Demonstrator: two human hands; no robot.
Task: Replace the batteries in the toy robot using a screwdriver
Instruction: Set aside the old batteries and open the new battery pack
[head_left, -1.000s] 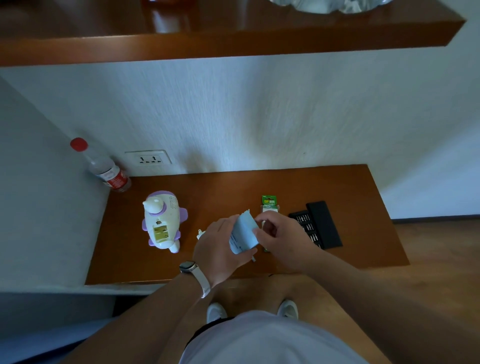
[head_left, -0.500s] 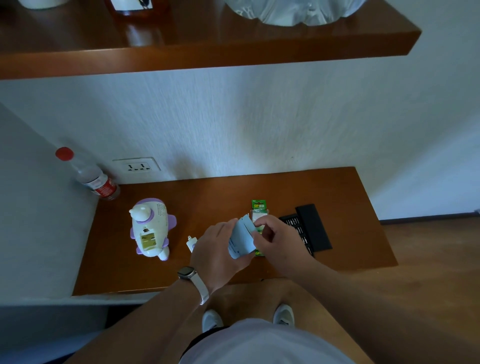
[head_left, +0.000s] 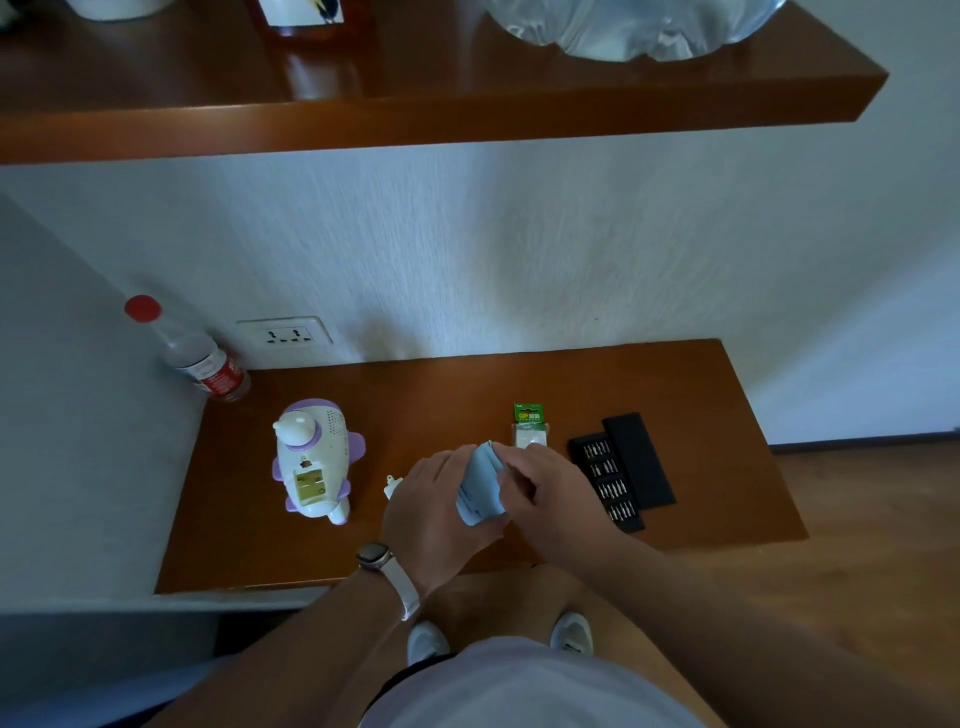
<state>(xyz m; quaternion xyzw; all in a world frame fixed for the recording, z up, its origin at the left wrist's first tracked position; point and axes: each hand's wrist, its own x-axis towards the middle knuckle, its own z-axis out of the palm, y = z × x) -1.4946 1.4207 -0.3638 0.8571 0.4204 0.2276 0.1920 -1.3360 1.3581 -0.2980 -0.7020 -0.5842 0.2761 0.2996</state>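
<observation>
My left grip (head_left: 435, 506) and right grip (head_left: 553, 493) holding a blue packet (head_left: 480, 491) above the desk (head_left: 457, 395), toy robot (head_left: 311, 462) lying left, bit case (head_left: 623, 470) right

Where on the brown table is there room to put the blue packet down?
Bare wood lies between the toy robot and the green battery pack, back toward the wall. More lies right of the black bit case, and at the front left corner of the table. It is crowded where the left hand and right hand hold the blue packet.
</observation>
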